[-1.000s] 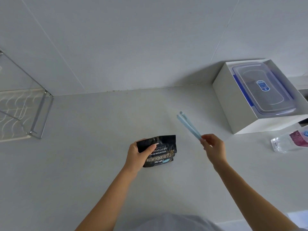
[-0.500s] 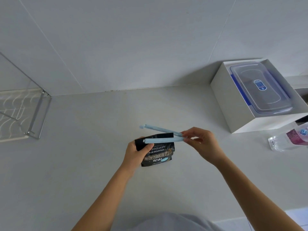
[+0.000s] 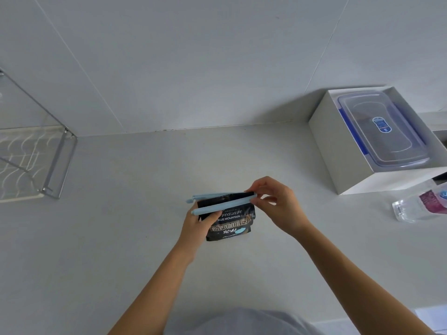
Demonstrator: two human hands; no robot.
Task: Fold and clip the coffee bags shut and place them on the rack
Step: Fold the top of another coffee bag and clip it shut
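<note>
A black coffee bag with gold lettering stands on the white counter, and my left hand grips its left side. A long pale blue sealing clip straddles the bag's folded top, one arm behind the bag and one in front, still spread apart at the left end. My right hand pinches the clip's hinged right end. The metal wire rack stands at the far left of the counter, apart from both hands.
A white box holding a clear lidded container with blue clasps sits at the back right. A clear pouch with a purple label lies by the right edge. The wall runs along the counter's back.
My right hand has swung the clip in from the right and slid it over the bag's top. My left hand has kept hold of the bag.
</note>
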